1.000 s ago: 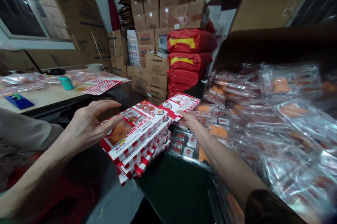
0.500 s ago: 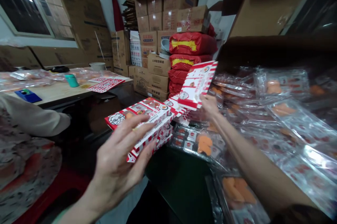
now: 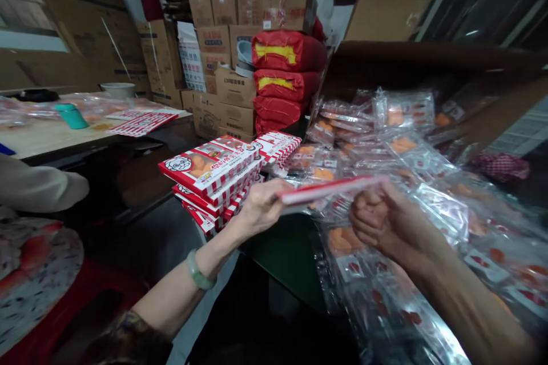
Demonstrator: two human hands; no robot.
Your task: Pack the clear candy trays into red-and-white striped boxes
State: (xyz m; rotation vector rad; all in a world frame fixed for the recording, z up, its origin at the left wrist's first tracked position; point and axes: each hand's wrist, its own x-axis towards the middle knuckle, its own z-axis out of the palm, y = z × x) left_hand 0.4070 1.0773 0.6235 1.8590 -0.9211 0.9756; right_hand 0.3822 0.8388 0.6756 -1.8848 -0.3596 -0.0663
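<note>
My left hand, with a pale green bangle at its wrist, pinches the near-left end of a flat red-and-white printed carton. My right hand is closed on the carton's other end. Seen almost edge-on and a little blurred, the carton is held level between them. Just left and beyond it stands a stack of filled red-and-white boxes, their windows showing orange pieces. Another striped box lies behind that stack. Below my hands is a dark green surface.
Clear plastic packs with orange pieces heap up on the right. A co-worker's sleeve shows at the left, by a table with a teal bottle and printed sheets. Red bales and cardboard boxes stand behind.
My right hand has brought the carton down from its raised position and tipped it nearly flat. My left hand has left the box stack and taken the carton's left end. The view has shifted right.
</note>
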